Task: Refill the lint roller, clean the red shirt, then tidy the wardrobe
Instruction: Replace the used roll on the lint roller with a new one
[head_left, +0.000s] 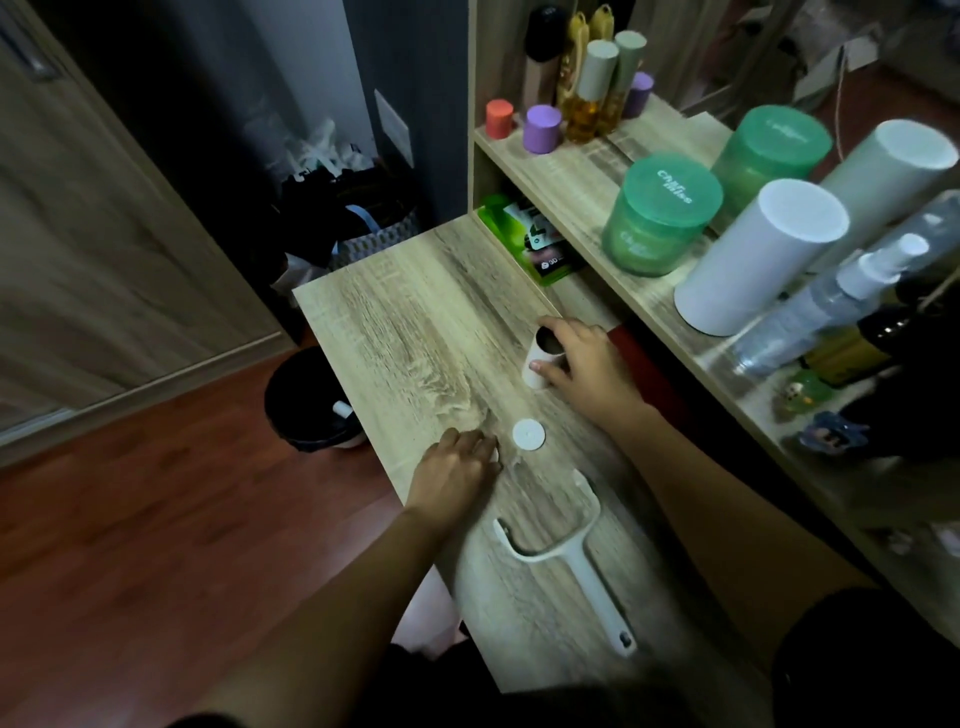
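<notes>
The white lint roller handle lies bare on the wooden table, its fork end pointing away from me. A white round end cap lies flat just beyond it. My right hand grips a white lint roll standing upright on the table, its dark hollow core facing up. My left hand rests on the table left of the cap, fingers curled over a small white piece at the fingertips. A red item lies under the shelf, behind my right hand.
A shelf on the right carries green jars, a white cylinder, spray bottles and small coloured caps. A green packet sits below it. A black bin stands on the floor left of the table, with a basket of clothes behind.
</notes>
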